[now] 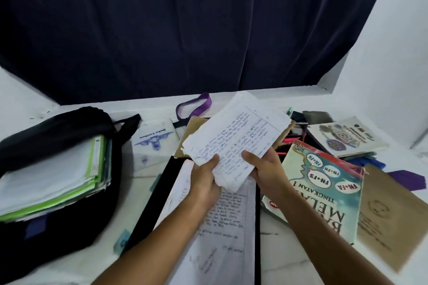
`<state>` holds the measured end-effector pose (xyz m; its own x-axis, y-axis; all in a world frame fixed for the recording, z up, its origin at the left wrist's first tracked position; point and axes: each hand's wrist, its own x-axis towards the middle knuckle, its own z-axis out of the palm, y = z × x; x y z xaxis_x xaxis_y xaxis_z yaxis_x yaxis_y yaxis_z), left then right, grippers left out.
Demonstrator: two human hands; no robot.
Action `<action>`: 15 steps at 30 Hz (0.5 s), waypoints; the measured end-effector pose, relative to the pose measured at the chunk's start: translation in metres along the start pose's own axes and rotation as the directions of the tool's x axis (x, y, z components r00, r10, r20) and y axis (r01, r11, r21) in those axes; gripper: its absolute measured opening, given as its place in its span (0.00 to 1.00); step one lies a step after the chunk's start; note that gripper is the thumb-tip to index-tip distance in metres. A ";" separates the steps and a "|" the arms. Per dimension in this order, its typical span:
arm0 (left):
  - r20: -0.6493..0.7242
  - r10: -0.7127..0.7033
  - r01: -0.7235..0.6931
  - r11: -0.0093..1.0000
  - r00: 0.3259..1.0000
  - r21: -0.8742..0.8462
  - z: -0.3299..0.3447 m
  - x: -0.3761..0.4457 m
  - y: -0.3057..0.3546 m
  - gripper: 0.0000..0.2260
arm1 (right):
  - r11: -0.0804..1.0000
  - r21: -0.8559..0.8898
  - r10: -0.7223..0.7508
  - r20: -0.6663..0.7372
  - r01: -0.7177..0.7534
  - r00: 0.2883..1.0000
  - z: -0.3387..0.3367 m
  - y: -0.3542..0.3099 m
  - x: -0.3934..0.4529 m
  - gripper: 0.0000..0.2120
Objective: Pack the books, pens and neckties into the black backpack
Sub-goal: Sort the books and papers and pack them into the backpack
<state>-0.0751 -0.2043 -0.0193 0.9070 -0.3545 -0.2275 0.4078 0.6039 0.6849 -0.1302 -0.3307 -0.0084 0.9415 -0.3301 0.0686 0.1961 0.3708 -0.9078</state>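
Fingers of both hands curl round the near edge of a handwritten notebook [236,138], thumbs on top: left hand [205,174] at its lower left corner, right hand [264,166] at its lower right, both forearms reaching forward side by side. It is held tilted above the white tabletop [148,169], over loose written sheets [222,226]. Left lies the open black backpack [58,169], already stuffed with books; right lies a teal textbook [324,187].
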 end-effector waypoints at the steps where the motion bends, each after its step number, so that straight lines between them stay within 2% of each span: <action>1: -0.004 0.000 0.000 0.998 1.000 0.069 -0.001 -0.007 0.000 0.18 | 0.999 -0.031 -0.024 -0.040 0.022 0.999 -0.001 -0.001 -0.004 0.19; 3: 0.024 -0.040 0.031 0.956 0.999 0.293 -0.006 -0.023 0.004 0.15 | 0.998 -0.047 -0.046 -0.084 0.042 0.995 -0.008 -0.006 -0.015 0.19; 4: 0.084 -0.064 0.021 0.900 0.994 0.436 -0.012 -0.029 0.005 0.14 | 0.998 -0.037 -0.045 -0.105 0.041 0.993 -0.012 -0.011 -0.021 0.19; 6: 0.261 -0.098 -0.117 0.708 0.960 0.697 -0.031 -0.041 0.008 0.14 | 1.000 -0.001 -0.029 -0.166 0.029 0.986 -0.023 -0.021 -0.033 0.20; 8: 0.407 -0.118 -0.317 0.447 0.906 0.836 -0.058 -0.049 0.007 0.18 | 0.999 0.031 -0.004 -0.250 0.012 0.968 -0.033 -0.031 -0.045 0.20; 10: 0.489 -0.077 -0.467 0.197 0.869 0.862 -0.086 -0.052 0.006 0.20 | 0.998 0.060 0.010 -0.315 0.009 0.949 -0.043 -0.039 -0.057 0.21; 12: 0.580 0.002 -0.580 -0.006 0.814 0.814 -0.112 -0.055 0.011 0.23 | 0.996 0.094 0.026 -0.335 0.006 0.942 -0.050 -0.042 -0.070 0.22; 13: 0.614 0.049 -0.611 -0.069 0.788 0.789 -0.124 -0.056 0.014 0.25 | 0.995 0.104 0.044 -0.339 -0.009 0.940 -0.053 -0.042 -0.076 0.21; 15: 0.611 0.154 -0.603 -0.099 0.777 0.792 -0.144 -0.057 0.024 0.26 | 0.992 0.122 0.081 -0.330 -0.043 0.940 -0.057 -0.040 -0.085 0.21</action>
<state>-0.1017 -0.0674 -0.0898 0.7029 -0.6182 0.3518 -0.6707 -0.4114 0.6172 -0.2342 -0.3671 -0.0020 0.8106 -0.5672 -0.1457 0.1879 0.4876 -0.8526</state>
